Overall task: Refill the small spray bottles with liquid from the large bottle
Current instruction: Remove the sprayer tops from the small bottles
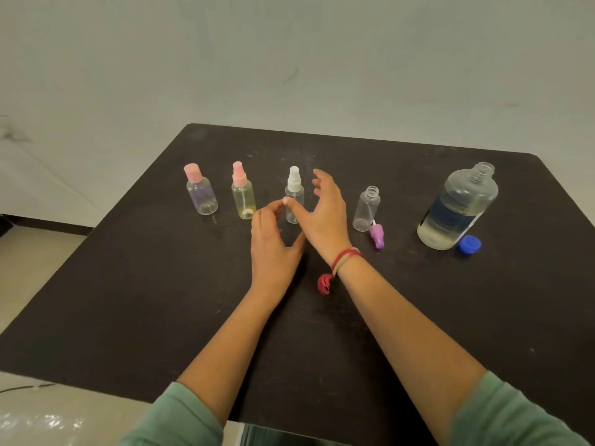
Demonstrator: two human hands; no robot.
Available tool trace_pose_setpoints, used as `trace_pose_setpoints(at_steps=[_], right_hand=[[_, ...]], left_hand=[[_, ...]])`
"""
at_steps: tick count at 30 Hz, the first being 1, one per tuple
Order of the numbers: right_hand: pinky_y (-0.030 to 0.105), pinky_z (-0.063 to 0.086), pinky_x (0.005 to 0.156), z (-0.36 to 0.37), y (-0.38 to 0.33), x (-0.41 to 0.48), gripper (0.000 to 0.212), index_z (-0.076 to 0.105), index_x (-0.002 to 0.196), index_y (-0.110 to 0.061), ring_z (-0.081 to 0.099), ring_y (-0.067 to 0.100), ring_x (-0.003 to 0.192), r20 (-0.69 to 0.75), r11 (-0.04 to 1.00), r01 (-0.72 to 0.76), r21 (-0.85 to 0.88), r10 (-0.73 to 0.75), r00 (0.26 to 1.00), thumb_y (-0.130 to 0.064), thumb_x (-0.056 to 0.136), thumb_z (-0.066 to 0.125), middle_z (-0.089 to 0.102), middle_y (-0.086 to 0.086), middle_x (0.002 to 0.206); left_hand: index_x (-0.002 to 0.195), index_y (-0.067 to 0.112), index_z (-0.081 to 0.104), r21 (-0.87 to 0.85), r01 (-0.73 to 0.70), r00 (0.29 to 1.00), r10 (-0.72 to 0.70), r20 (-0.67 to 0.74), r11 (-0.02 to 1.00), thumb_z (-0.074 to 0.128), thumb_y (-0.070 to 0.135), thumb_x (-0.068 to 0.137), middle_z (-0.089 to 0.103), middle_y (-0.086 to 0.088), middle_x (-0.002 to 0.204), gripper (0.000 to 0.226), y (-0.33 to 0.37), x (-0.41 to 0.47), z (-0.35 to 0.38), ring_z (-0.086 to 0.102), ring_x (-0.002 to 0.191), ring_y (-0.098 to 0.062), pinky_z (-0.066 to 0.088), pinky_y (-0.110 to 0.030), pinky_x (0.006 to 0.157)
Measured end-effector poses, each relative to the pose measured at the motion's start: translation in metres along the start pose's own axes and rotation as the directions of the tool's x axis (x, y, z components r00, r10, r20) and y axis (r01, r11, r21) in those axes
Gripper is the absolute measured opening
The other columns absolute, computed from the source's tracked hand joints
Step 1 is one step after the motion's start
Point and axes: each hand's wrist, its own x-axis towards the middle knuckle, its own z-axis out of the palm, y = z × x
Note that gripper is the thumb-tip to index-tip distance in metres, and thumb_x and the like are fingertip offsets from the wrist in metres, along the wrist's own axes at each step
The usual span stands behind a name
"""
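Several small bottles stand in a row on the black table (161, 284). A clear spray bottle with a white nozzle (294, 194) stands between my hands. My left hand (273, 239) is just in front of it on the left, fingers curled, holding nothing. My right hand (326, 210) is spread open beside it on the right, apart from it. Further right stands an uncapped small bottle (365, 209) with its purple spray head (376, 235) lying beside it. The large bottle (457, 207), uncapped and about half full, stands at the far right, its blue cap (469, 244) in front.
At the left of the row stand a pink-capped clear bottle (201, 194) and a yellowish pink-nozzle spray bottle (243, 193). A red thread tassel (324, 283) hangs from my right wrist band. The table's near-left edge runs diagonally; pale floor lies beyond.
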Motion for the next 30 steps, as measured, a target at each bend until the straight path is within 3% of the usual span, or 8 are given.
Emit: trace_pose_setpoints(at_steps=[5,9,14,19,24,30], right_hand=[[0.038,0.051,0.094,0.009,0.007,0.018,0.045,0.056,0.122,-0.016,0.06,0.016,0.106,0.054,1.0,-0.011,-0.022,0.012,0.998,-0.027,0.081,0.074,0.064,0.001,0.115],[0.039,0.055,0.083,0.002,0.006,0.021,0.035,0.063,0.107,-0.018,0.064,0.014,0.09,0.079,0.996,0.003,-0.085,0.004,0.997,-0.028,0.077,0.078,0.065,-0.006,0.097],[0.036,0.055,0.083,-0.018,0.005,0.005,0.035,0.064,0.101,-0.018,0.065,0.012,0.088,0.071,0.992,-0.019,-0.123,0.028,0.997,-0.029,0.073,0.081,0.063,-0.009,0.091],[0.032,0.055,0.084,-0.031,0.003,-0.016,0.034,0.06,0.099,-0.018,0.065,0.012,0.091,0.092,0.99,-0.061,-0.128,0.073,0.993,-0.023,0.072,0.082,0.066,-0.005,0.096],[0.029,0.053,0.083,-0.039,-0.008,-0.016,0.05,0.06,0.11,-0.02,0.061,0.01,0.097,0.041,0.976,0.011,-0.217,-0.002,0.999,-0.046,0.071,0.079,0.064,-0.004,0.106],[0.035,0.052,0.077,-0.041,-0.025,-0.004,0.023,0.062,0.091,-0.019,0.058,0.013,0.082,0.04,0.932,0.123,-0.34,-0.116,0.992,-0.038,0.082,0.07,0.062,-0.002,0.086]], left_hand=[[0.133,0.015,0.043,0.041,0.024,0.997,-0.027,0.076,0.999,0.08,0.017,0.074,0.036,0.013,0.121,0.07,-0.004,0.002,0.001,0.045,0.12,-0.011,0.048,-0.041,0.097],[0.134,0.015,0.042,0.079,0.064,0.994,-0.071,0.088,0.995,0.083,0.021,0.072,0.035,0.012,0.122,0.074,-0.007,0.004,0.003,0.044,0.123,-0.014,0.046,-0.042,0.101],[0.137,0.015,0.038,0.05,0.112,0.984,-0.118,0.137,0.992,0.085,0.027,0.07,0.042,0.0,0.132,0.083,-0.005,0.009,0.007,0.046,0.118,-0.009,0.045,-0.028,0.095],[0.117,0.023,0.039,-0.033,0.11,0.978,-0.102,0.182,0.993,0.079,0.017,0.073,0.06,0.004,0.108,0.061,0.007,0.014,0.015,0.062,0.095,-0.007,0.055,-0.03,0.081],[0.103,0.02,0.042,0.003,0.073,0.977,-0.072,0.198,0.997,0.078,0.019,0.075,0.062,0.009,0.093,0.046,0.007,0.012,0.016,0.063,0.081,-0.005,0.056,-0.038,0.072],[0.103,0.019,0.045,0.04,0.065,0.98,-0.071,0.187,0.997,0.083,0.028,0.071,0.063,0.004,0.094,0.05,0.008,0.012,0.016,0.062,0.083,-0.014,0.055,-0.042,0.075]])
